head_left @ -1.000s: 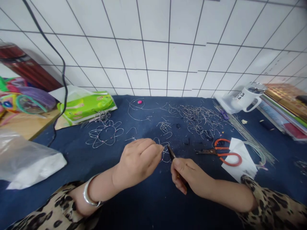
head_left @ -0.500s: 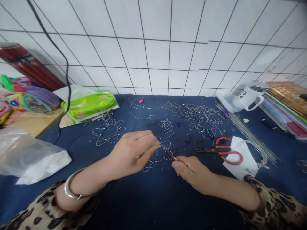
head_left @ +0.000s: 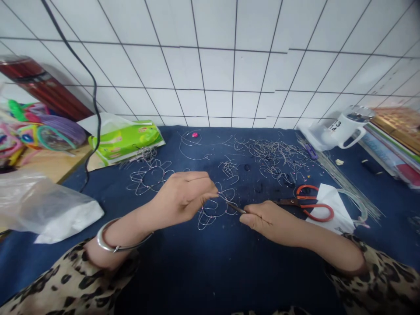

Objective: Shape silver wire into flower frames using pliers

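Note:
My left hand (head_left: 183, 197) is closed in a pinch on a thin wire flower shape (head_left: 215, 208) that lies on the dark blue cloth (head_left: 203, 271). My right hand (head_left: 265, 221) is closed round a slim dark pliers-like tool (head_left: 235, 206), whose tip meets the wire flower near my left fingertips. A silver bangle sits on my left wrist. Both sleeves are leopard print.
A second wire flower (head_left: 149, 175) lies to the left. A heap of loose wire pieces (head_left: 272, 155) lies at the back, orange-handled scissors (head_left: 308, 203) on white paper at right, a white mug (head_left: 346, 127), stacked books (head_left: 393, 140), a green tissue pack (head_left: 126, 140), a plastic bag (head_left: 42, 205).
Both hands have moved slightly away from me over the cloth. The wire flower now shows more fully between them, and the tool lies flatter, pointing left at it.

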`<action>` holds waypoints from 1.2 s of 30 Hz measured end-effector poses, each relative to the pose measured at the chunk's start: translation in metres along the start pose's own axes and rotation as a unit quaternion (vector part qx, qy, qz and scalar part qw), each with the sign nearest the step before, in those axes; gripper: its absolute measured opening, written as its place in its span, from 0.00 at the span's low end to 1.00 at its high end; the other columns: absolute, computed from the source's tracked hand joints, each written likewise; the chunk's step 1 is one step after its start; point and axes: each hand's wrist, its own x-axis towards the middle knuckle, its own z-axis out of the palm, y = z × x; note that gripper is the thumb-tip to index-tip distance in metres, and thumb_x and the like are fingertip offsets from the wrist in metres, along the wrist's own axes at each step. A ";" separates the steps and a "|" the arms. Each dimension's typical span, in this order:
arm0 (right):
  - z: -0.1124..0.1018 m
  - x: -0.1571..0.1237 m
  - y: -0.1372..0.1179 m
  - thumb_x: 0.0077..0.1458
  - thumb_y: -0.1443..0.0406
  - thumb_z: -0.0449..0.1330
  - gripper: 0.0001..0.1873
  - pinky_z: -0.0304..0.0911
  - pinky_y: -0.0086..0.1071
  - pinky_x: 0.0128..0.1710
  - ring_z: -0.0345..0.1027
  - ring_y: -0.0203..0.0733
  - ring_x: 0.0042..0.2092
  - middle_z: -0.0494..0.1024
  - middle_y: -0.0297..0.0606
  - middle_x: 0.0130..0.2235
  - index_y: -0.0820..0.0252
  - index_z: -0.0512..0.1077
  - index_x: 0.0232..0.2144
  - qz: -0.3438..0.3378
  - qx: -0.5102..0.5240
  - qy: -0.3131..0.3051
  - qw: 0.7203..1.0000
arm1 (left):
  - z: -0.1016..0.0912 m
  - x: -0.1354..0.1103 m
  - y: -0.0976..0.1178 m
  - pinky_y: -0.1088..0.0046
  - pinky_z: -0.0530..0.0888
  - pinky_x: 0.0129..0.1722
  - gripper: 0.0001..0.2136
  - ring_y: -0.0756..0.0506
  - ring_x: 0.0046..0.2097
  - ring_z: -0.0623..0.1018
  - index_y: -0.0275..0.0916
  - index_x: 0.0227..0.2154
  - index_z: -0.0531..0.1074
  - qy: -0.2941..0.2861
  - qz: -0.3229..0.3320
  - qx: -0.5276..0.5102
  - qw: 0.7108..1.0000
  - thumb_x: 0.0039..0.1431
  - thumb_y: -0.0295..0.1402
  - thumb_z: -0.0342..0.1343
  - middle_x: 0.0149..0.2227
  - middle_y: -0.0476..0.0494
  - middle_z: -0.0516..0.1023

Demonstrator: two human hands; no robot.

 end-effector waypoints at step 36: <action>0.000 -0.001 0.003 0.57 0.46 0.45 0.25 0.53 0.26 0.24 0.58 0.31 0.24 0.64 0.30 0.22 0.60 0.63 0.25 0.057 0.181 0.048 0.981 | 0.021 -0.001 -0.010 0.79 0.72 0.23 0.06 0.53 0.24 0.73 0.35 0.29 0.70 0.059 -0.231 -0.276 0.931 0.56 0.33 0.55 0.21 0.49 0.71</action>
